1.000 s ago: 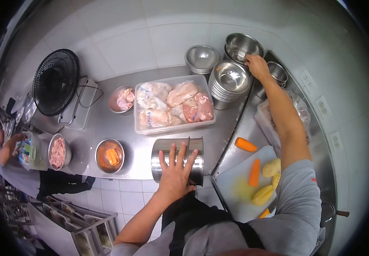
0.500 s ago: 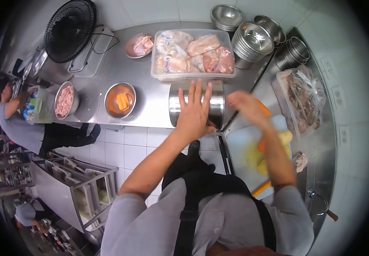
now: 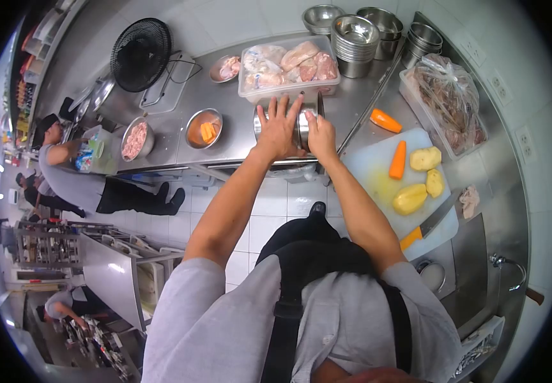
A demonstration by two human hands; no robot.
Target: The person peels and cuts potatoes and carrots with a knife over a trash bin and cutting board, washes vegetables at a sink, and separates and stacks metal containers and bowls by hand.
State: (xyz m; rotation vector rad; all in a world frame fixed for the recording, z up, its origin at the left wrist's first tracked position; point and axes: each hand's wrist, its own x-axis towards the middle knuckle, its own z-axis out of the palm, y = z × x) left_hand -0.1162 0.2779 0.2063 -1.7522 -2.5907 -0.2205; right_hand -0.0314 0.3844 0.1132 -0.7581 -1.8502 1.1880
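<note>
A cylindrical stainless steel container (image 3: 262, 120) lies on its side at the counter's front edge, partly covered by both hands. My left hand (image 3: 278, 132) is spread over its curved side, fingers bent round it and holding it. At the right end, my right hand (image 3: 321, 135) is closed on the rim, thumb pointing up. More than one rim line shows there; I cannot tell whether another piece is nested inside. Just behind the container stands a clear plastic tub (image 3: 257, 94) of bagged raw meat.
To the right, a cutting board (image 3: 372, 159) bears a carrot (image 3: 398, 159), potatoes (image 3: 410, 199) and a knife (image 3: 429, 225). Another carrot (image 3: 386, 120) lies beyond. Stacked steel bowls (image 3: 355, 48) stand at the back. Left are a bowl of orange pieces (image 3: 193, 137) and a co-worker (image 3: 75, 166).
My right hand has moved left and down onto the container's rim. My left hand stays on the container. The view has shifted, showing more of the cutting board.
</note>
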